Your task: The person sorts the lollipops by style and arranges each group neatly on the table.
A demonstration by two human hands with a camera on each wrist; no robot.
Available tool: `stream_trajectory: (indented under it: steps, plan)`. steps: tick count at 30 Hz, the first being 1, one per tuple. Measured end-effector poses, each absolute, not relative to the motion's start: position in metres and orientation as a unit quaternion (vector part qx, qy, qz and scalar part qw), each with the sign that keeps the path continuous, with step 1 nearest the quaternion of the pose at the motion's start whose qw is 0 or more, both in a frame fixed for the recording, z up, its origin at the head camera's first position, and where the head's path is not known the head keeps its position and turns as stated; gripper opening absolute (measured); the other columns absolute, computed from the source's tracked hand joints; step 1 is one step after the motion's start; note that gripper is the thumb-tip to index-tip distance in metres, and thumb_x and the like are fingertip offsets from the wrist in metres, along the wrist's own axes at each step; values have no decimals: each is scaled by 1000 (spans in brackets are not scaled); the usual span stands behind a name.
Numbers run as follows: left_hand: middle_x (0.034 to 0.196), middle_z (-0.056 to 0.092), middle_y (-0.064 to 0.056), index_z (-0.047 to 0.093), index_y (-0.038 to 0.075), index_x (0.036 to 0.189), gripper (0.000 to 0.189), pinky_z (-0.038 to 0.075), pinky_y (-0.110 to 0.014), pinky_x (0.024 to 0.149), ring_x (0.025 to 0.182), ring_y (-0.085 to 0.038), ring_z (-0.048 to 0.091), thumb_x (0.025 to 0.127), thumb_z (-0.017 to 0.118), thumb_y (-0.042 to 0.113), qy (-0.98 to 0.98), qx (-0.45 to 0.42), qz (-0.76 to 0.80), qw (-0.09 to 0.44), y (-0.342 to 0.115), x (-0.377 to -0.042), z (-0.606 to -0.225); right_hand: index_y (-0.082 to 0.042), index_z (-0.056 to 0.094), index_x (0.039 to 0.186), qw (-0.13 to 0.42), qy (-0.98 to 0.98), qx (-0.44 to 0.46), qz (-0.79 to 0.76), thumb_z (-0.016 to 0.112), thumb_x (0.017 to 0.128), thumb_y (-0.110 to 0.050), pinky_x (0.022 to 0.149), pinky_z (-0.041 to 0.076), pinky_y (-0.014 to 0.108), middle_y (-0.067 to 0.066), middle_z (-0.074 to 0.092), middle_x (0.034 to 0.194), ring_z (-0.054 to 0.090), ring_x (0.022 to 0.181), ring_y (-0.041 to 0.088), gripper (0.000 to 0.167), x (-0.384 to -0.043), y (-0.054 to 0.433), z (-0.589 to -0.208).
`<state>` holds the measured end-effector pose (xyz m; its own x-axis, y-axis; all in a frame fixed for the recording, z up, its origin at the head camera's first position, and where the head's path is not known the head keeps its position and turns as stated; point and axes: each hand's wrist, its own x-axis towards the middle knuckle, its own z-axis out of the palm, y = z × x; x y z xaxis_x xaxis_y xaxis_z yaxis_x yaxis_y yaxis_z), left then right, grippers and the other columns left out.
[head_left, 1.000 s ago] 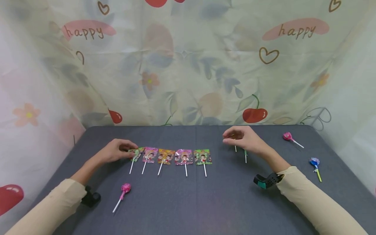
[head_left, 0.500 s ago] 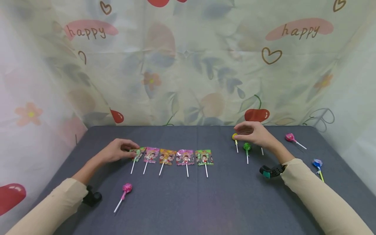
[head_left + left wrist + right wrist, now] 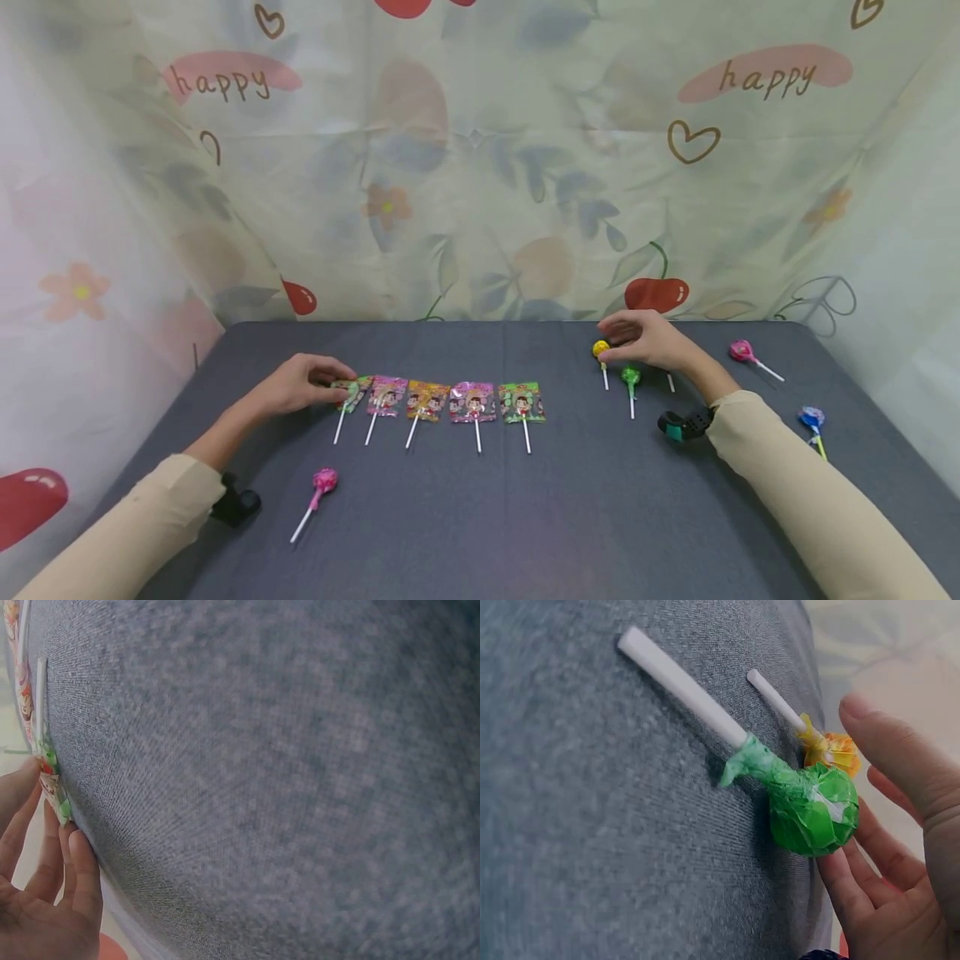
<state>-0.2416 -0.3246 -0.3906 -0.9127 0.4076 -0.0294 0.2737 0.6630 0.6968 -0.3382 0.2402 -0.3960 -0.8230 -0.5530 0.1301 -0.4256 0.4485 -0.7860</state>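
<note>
My left hand point(image 3: 296, 385) pinches a flat-wrapped green lollipop point(image 3: 352, 393) at the left end of a row, its thumb and fingertips on the wrapper edges in the left wrist view. To its right lie a pink-wrapped lollipop point(image 3: 387, 395), an orange one point(image 3: 427, 401), another pink one point(image 3: 472, 402) and a green one point(image 3: 522, 402). My right hand point(image 3: 648, 340) hovers with bent, spread fingers around a round yellow lollipop point(image 3: 601, 349). Its thumb is close beside the candy; contact is unclear. A round green lollipop point(image 3: 814, 806) lies just nearer than the hand.
A white stick point(image 3: 671, 382) pokes out under the right hand, its head hidden. A pink lollipop point(image 3: 741, 350) and a blue one point(image 3: 811, 417) lie at the right; another pink one point(image 3: 324, 480) lies front left. A patterned curtain point(image 3: 480, 167) hangs behind the dark table point(image 3: 480, 525).
My right hand has shifted rightward, uncovering the yellow and green round lollipops, and its thumb has then dropped slightly beside the yellow one. My left hand stays on the green lollipop.
</note>
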Motion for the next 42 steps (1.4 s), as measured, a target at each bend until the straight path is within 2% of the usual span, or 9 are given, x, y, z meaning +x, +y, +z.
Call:
stream_trajectory:
  steps: [3,10,16,23,27,32,42]
  plan:
    - [113,70,-14,71,-2,119,28,51,-33,78,104,-29,65,94,75,11,907,191,364,92,-325,-242,-390,11,64,123,78,849,-289,-435,82,86,-4,95,48,50,28,65,120,65,109,40,44,-339,238,-395]
    - [113,70,-14,71,-3,119,29,51,-31,78,102,-29,65,94,75,11,907,195,362,90,-325,-244,-390,11,66,120,80,856,-296,-417,83,86,-5,85,52,32,23,69,115,67,102,37,41,-342,237,-398]
    - [113,69,-17,70,-6,119,29,52,-31,76,104,-32,65,95,74,8,900,209,370,91,-324,-244,-390,6,72,111,74,856,-306,-410,83,85,-5,82,52,27,16,72,104,68,95,32,30,-343,236,-400]
    - [113,70,-16,70,-5,119,28,51,-32,77,104,-32,66,95,74,9,904,203,366,91,-322,-243,-388,2,75,104,77,857,-290,-420,84,85,-7,78,51,28,11,73,97,68,88,28,23,-345,237,-402]
    - [113,70,-16,70,-5,119,28,51,-32,78,104,-31,66,95,74,9,906,199,363,91,-322,-242,-388,1,75,104,71,858,-278,-427,84,86,-10,78,51,29,12,72,98,67,90,30,23,-342,236,-400]
    - [113,70,-17,70,-5,119,28,51,-32,77,103,-31,66,95,74,9,905,198,365,93,-324,-241,-390,-1,74,108,63,856,-246,-450,82,89,-14,78,52,31,13,70,102,68,96,33,25,-336,240,-396]
    - [112,70,-14,71,-4,118,27,51,-30,78,101,-28,66,95,74,9,905,207,363,82,-324,-242,-392,3,68,117,56,826,-220,-515,81,90,-14,79,57,43,21,65,112,68,94,34,35,-318,241,-391]
